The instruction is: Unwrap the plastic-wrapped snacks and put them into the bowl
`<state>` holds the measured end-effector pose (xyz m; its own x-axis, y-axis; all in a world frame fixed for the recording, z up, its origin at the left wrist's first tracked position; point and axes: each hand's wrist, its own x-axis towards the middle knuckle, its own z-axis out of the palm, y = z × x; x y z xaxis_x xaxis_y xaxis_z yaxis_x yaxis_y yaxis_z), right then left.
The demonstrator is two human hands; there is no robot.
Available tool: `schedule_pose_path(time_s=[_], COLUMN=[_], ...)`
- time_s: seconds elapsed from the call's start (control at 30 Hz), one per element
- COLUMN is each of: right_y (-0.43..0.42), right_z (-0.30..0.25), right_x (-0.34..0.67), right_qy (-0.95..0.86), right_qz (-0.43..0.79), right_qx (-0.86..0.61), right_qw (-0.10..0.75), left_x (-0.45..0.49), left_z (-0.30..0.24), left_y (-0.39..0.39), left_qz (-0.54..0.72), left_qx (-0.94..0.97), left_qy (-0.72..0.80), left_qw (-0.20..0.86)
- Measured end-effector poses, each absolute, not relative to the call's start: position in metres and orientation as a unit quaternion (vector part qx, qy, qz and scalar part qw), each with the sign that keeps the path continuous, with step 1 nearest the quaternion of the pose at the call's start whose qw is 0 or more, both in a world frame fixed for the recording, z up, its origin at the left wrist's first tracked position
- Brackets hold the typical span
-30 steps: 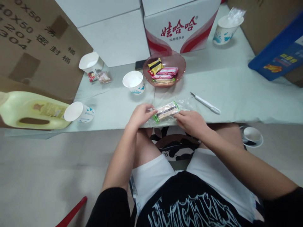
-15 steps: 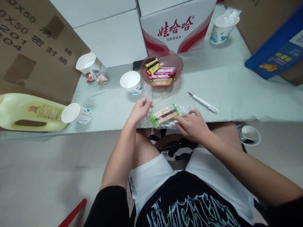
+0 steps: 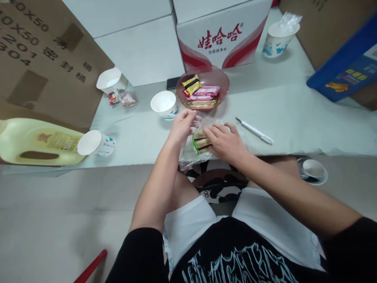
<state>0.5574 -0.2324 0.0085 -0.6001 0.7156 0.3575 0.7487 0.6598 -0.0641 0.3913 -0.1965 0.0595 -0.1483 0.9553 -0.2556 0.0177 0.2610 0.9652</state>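
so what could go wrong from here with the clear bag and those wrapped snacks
The clear bag hangs slightly over the front edge of the table, so the wrapped snacks might slip off if pulled that way. The left hand is right by a paper cup and could knock it. The white-handled cutter lies near the right hand, so a careless reach might meet its pointed tip.

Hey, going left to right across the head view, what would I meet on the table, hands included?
Jug, middle cup, left hand, snack, right hand, knife, blue box.
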Motion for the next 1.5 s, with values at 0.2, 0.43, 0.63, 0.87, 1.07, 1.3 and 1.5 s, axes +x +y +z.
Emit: schedule_pose_path(time_s=[0.2,0.43,0.63,0.87,1.07,1.3,1.5], right_y=[-0.231,-0.24,-0.249,-0.208,-0.086,-0.1,-0.214], right_z=[-0.01,-0.008,0.007,0.052,0.093,0.066,-0.015], right_x=[0.568,0.597,0.637,0.641,0.568,0.541,0.602], right_qy=[-0.89,-0.906,-0.786,-0.755,-0.806,-0.841,-0.904], right_qz=[-0.15,0.021,0.34,0.198,0.051,0.04,0.108], right_qx=[-0.359,-0.314,-0.426,-0.511,-0.534,-0.485,-0.349], right_qw=[0.238,0.283,0.29,0.36,0.249,0.238,0.223], left_x=[0.38,0.34,0.333,0.338,0.336,0.335,0.337], left_z=[0.046,-0.006,-0.033,-0.032,-0.032,-0.035,-0.032], left_y=[-0.177,-0.162,-0.181,-0.184,-0.185,-0.185,-0.186], left_qz=[0.484,0.418,0.385,0.331,0.321,0.343,0.355], left_qx=[0.417,0.5,0.561,0.586,0.588,0.592,0.598], left_qy=[0.643,0.727,0.72,0.729,0.733,0.72,0.705], left_qw=[0.421,0.216,0.142,0.126,0.118,0.118,0.14])
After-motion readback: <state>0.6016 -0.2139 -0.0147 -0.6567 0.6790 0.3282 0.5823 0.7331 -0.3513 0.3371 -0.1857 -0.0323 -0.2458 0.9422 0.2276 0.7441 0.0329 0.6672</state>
